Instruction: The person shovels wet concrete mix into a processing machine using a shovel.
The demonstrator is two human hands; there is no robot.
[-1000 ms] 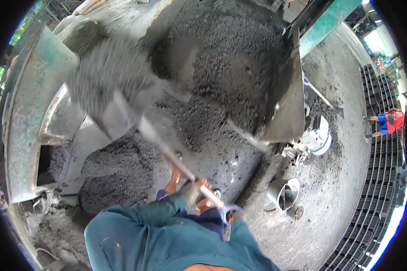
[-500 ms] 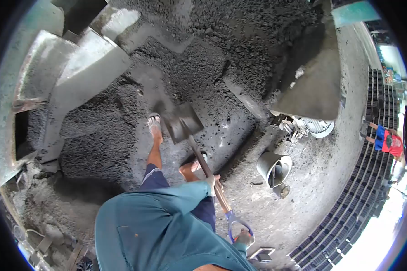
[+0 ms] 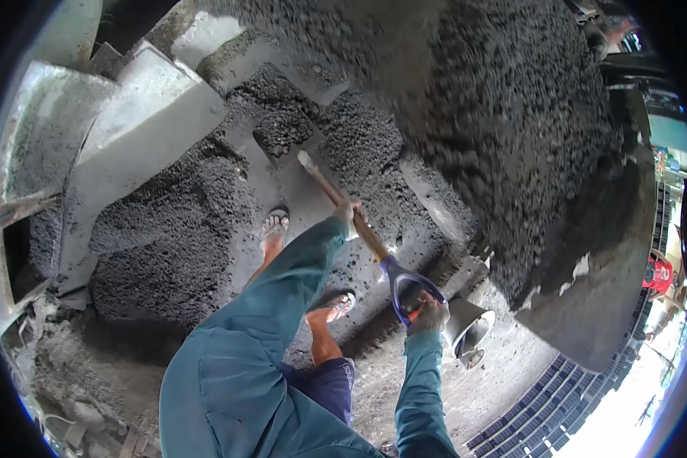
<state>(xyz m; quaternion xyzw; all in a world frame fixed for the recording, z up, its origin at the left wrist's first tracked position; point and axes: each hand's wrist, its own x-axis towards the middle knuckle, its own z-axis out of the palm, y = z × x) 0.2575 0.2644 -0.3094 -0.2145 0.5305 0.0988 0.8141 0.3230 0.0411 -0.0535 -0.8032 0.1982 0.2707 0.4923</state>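
A shovel [image 3: 372, 243] reaches away from me, its blade in the dark gravelly material [image 3: 282, 126] with a heap lying on it. My left hand [image 3: 349, 219] is wrapped round the middle of the wooden shaft. At the near end, my right hand [image 3: 429, 315] grips the blue D-shaped handle. Both hands look dusty or gloved; I cannot tell which. My sandaled feet stand on the grey floor on either side below the shaft.
Concrete slabs [image 3: 153, 114] lean at the upper left. A big gravel pile [image 3: 511, 114] fills the upper right beside a flat sheet [image 3: 595, 305]. A bucket [image 3: 466, 324] stands near my right hand. Rows of dark blocks [image 3: 527, 404] and a person in red [image 3: 659, 275] are farther right.
The shovel has moved forward and its blade, bare before, now carries material. Both hands have gone forward with it, and the view has shifted, with the bucket now closer to my right hand.
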